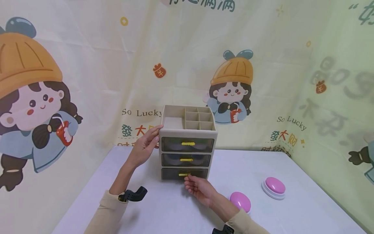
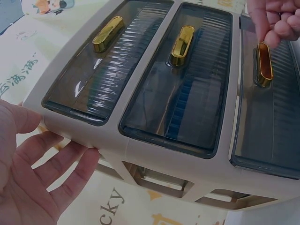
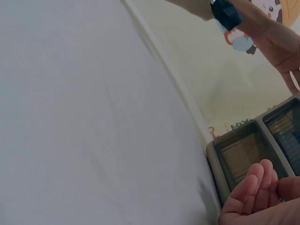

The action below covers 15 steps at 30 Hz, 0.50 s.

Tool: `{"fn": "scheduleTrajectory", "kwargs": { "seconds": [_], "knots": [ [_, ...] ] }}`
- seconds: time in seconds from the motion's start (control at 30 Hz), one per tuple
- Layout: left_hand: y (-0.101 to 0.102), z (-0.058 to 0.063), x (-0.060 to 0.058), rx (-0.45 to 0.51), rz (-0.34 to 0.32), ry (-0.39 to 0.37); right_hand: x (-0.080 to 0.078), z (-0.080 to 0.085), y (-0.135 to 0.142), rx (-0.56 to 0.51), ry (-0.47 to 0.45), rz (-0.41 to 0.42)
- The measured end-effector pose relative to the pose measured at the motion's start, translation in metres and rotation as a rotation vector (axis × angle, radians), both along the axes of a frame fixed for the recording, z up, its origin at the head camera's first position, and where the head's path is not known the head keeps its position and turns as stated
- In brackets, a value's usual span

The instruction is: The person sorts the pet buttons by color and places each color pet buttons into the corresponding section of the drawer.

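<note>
A beige desktop drawer organizer (image 1: 188, 134) stands on the table, with three dark see-through drawers and a divided open top. Each drawer front carries a gold handle. At the lowest handle (image 2: 265, 65), the thumb and fingers of my right hand (image 1: 201, 191) pinch its end; in the right wrist view my right hand (image 3: 262, 199) hides that handle. The bottom drawer (image 2: 262, 122) appears to stand slightly proud of the frame. My left hand (image 1: 143, 148) touches the organizer's upper left side, its fingers (image 2: 70, 159) spread and fairly straight along the side wall.
Two pink push buttons on white bases sit to the right: a nearer button (image 1: 240, 201), partly behind my right forearm, and a farther button (image 1: 274, 186). A printed cloth backdrop (image 1: 181, 48) hangs behind the white-covered table (image 1: 163, 211).
</note>
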<state>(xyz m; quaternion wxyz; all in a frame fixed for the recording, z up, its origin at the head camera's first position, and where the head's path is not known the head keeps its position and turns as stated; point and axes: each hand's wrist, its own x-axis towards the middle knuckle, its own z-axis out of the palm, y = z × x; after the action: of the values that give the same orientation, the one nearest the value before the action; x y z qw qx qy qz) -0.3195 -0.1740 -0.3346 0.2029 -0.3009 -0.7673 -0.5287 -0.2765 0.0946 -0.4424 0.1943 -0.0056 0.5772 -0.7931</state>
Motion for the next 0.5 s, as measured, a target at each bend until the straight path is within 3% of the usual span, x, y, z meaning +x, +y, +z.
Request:
{"fn": "scheduleTrajectory", "kwargs": {
  "seconds": [0.5],
  "knots": [
    [0.0001,-0.0023,-0.0017,-0.001,-0.002,0.007,-0.0015,0.0010,-0.0047,-0.010,0.013,-0.020]
  ]
}}
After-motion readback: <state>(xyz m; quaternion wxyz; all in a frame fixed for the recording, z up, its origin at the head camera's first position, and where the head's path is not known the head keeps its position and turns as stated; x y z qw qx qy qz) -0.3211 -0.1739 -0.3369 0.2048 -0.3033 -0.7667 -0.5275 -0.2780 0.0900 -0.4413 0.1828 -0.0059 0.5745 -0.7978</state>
